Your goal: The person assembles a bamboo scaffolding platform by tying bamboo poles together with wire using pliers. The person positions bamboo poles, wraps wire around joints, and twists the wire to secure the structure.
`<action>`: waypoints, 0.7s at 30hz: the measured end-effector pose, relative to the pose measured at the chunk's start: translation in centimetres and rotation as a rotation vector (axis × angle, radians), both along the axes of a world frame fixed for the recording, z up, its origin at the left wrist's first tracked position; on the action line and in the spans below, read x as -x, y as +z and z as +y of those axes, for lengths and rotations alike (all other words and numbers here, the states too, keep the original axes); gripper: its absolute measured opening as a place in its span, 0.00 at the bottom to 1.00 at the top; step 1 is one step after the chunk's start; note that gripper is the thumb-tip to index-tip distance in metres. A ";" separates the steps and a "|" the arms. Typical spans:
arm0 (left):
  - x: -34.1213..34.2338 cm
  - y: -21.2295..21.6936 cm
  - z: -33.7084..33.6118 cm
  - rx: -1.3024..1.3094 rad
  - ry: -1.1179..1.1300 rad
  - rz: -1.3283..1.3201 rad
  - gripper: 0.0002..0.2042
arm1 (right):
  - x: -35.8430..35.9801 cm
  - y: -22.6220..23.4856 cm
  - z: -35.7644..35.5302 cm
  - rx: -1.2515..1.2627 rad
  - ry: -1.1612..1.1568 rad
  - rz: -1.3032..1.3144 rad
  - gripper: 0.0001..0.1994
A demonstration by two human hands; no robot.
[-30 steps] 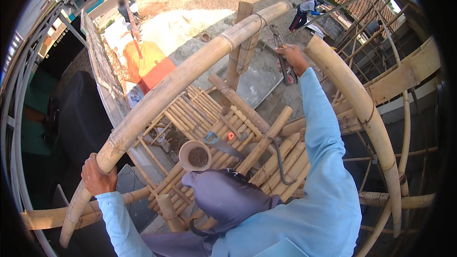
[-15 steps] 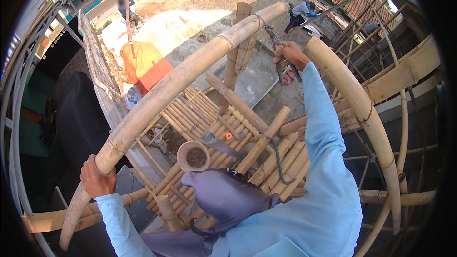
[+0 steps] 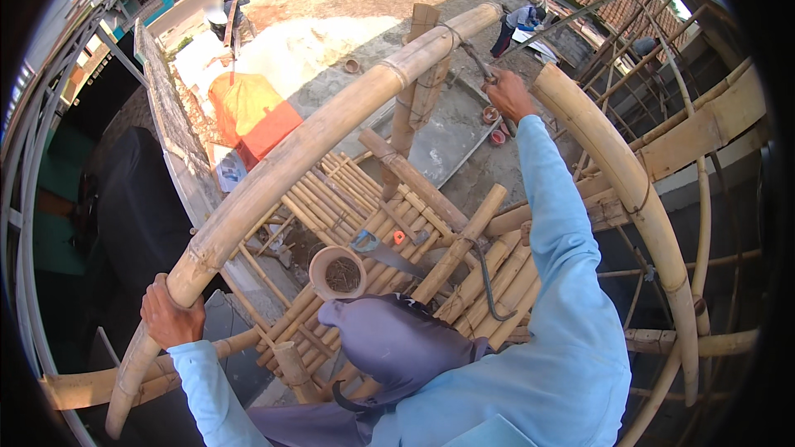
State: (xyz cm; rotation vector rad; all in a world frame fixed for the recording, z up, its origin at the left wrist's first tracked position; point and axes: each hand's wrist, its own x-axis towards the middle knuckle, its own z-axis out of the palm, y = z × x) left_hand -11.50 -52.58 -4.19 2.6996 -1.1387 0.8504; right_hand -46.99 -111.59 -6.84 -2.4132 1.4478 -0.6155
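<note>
My left hand [image 3: 171, 314] is wrapped round the lower left part of a thick bamboo pole [image 3: 306, 136], which runs diagonally up to the right. A wire tie [image 3: 451, 33] binds the pole's far end to an upright bamboo post [image 3: 424, 87]. Closed in my right hand [image 3: 511, 96] is a pair of pincers [image 3: 474, 58], seen nearly edge-on, with its jaw end at the tie. I cannot make out whether the jaws grip the wire.
Below lies a bamboo platform [image 3: 364, 199] with a bucket [image 3: 338, 271] of wire pieces, a handsaw [image 3: 389, 256] and a hooked metal bar [image 3: 487, 285]. Another thick bamboo pole [image 3: 617, 149] stands right of my arm. Two people work on the ground beyond, near an orange sheet [image 3: 252, 116].
My right hand has turned the pincers, so their spread handles now show edge-on. The left hand stays on the pole. Both people in the distance have shifted.
</note>
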 end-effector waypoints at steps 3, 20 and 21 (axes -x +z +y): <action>0.2 -0.2 -0.3 0.023 -0.022 -0.010 0.30 | 0.3 -3.4 -0.8 0.071 -0.001 -0.071 0.26; 0.3 -0.1 -0.8 0.051 -0.052 -0.023 0.30 | -0.2 -2.7 -2.0 0.006 -0.151 0.100 0.25; 0.2 -0.1 -0.7 0.036 -0.035 -0.013 0.30 | -0.9 -3.1 -1.6 0.028 -0.158 0.046 0.25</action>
